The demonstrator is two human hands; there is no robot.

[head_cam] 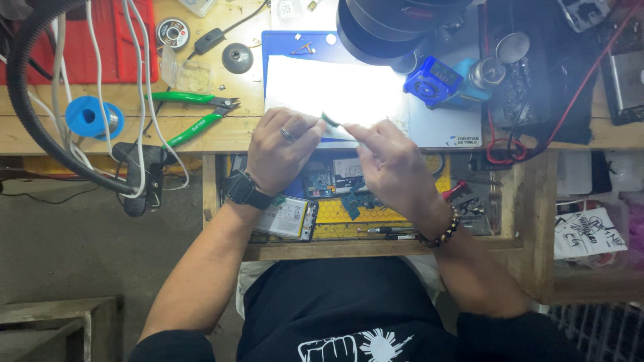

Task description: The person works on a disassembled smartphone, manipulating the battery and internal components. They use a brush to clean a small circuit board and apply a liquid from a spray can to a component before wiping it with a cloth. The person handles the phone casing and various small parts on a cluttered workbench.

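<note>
Over the front edge of the bench (201,137) you are bringing your two hands together: your left hand (282,151), wearing one ring and one dark wristwatch, is curling its fingers closed and pinching one small dark part (330,120), while your right hand (389,164), wearing one beaded bracelet, is narrowing its fingertips onto the same part from the other side. That part is hovering just above the near edge of one brightly lit white sheet (335,90), which is lying on one blue mat (285,43). To your left you are seeing one pair of green-handled cutters (194,110), one blue spool (94,117), one small wire reel (173,32), one red mat (127,40) and one black corrugated hose (27,114) crossed by several white cables. To your right one blue device (436,80) is sitting beside the sheet. Below your hands one open drawer (349,214) with a yellow honeycomb liner is holding several circuit boards. The bench is bare wood, and the floor (67,248) beneath is grey concrete.
</note>
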